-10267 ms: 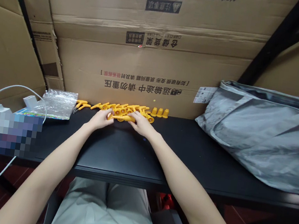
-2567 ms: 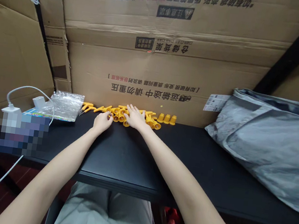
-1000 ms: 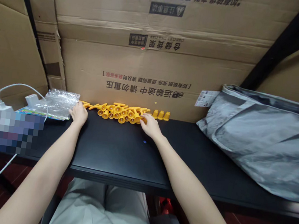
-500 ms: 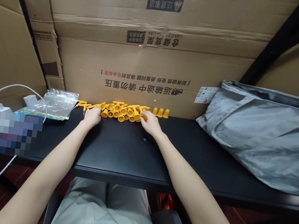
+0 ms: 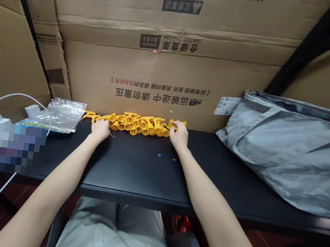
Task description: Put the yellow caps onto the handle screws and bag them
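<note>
Several yellow cone-ended pieces (image 5: pixel 133 131) lie heaped along the back of the black table, against the cardboard. At the heap's left end, my left hand (image 5: pixel 100 130) is closed on a yellow piece, its fingers curled over it. A thin metal coil (image 5: pixel 113 136) lies just right of that hand. My right hand (image 5: pixel 178 136) is at the heap's right end, fingers bent at the small yellow cups (image 5: pixel 170 123) standing there. It partly covers the cups, and what its fingertips grip, if anything, is hidden.
A grey bag (image 5: pixel 289 153) takes up the right side of the table (image 5: pixel 134 168). To the left are a clear plastic packet (image 5: pixel 64 114), a white charger with a cable (image 5: pixel 0 125) and a blurred object. A blue dot (image 5: pixel 159 155) lies near the middle.
My right hand has moved right, from the heap to the small cups. More yellow cone ends show at the heap's right end. The metal coil now shows beside my left hand, which has barely moved.
</note>
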The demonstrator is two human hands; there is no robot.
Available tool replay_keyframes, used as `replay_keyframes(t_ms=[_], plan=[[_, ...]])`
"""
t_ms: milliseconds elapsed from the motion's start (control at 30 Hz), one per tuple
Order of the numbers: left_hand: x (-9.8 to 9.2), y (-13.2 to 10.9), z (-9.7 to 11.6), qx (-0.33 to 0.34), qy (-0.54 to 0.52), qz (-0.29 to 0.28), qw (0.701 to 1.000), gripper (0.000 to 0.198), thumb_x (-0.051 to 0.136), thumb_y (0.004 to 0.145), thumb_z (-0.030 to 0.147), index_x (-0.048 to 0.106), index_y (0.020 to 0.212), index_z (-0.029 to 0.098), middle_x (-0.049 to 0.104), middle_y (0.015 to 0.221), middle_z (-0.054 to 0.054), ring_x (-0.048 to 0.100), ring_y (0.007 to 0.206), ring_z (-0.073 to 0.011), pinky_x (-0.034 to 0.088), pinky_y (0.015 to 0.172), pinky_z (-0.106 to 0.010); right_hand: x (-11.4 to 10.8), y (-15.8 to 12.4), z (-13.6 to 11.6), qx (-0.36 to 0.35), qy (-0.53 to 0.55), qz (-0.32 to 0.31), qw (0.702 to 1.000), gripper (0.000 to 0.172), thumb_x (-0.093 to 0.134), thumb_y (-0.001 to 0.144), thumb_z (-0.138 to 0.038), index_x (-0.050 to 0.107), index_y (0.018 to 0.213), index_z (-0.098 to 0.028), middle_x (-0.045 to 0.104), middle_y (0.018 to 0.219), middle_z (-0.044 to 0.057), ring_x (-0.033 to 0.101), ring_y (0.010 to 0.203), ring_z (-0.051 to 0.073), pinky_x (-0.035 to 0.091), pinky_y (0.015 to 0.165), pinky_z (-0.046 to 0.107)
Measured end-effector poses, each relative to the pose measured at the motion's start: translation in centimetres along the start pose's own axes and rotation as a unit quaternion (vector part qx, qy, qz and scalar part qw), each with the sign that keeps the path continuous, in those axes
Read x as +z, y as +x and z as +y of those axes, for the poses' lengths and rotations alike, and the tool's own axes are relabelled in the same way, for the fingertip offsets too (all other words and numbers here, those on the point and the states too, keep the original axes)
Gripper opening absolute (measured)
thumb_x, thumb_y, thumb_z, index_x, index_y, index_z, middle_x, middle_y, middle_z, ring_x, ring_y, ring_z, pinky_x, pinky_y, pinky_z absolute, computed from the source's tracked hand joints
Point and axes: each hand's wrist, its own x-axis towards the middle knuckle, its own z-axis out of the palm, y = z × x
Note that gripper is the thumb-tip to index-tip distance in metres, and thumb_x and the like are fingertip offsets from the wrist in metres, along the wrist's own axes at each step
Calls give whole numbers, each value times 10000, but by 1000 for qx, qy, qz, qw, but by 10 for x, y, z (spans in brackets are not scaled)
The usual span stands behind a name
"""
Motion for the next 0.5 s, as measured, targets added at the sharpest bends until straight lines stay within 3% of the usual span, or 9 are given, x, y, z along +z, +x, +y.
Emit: replay_keyframes(t_ms=[100, 200, 500], plan=[[2, 1, -5, -34, 28, -41, 998, 403, 442, 826, 180, 561, 1210, 154, 516, 1343, -185, 473, 1244, -325, 411, 969, -463, 0, -2, 20, 57, -16, 12, 998, 311, 412, 774, -156, 643, 982, -146, 643, 1064, 158, 593, 1006, 280, 465, 902, 444], [2, 0, -6, -34, 28, -82, 996, 444, 410, 831, 146, 513, 1262, 177, 520, 1341, -183, 498, 1220, -317, 399, 965, -482, 1, -5, 33, 119, -37, 8, 992, 337, 415, 753, -145, 645, 1000, -136, 629, 1079, 164, 586, 1020, 286, 465, 897, 433], [-4, -5, -1, 3, 29, -85, 996, 395, 439, 822, 145, 571, 1191, 187, 584, 1250, -196, 559, 1156, -318, 429, 928, -462, 10, -5, 48, 175, -89, -89, 977, 360, 433, 765, -120, 660, 1042, -160, 605, 1169, 144, 584, 1057, 283, 475, 899, 430]])
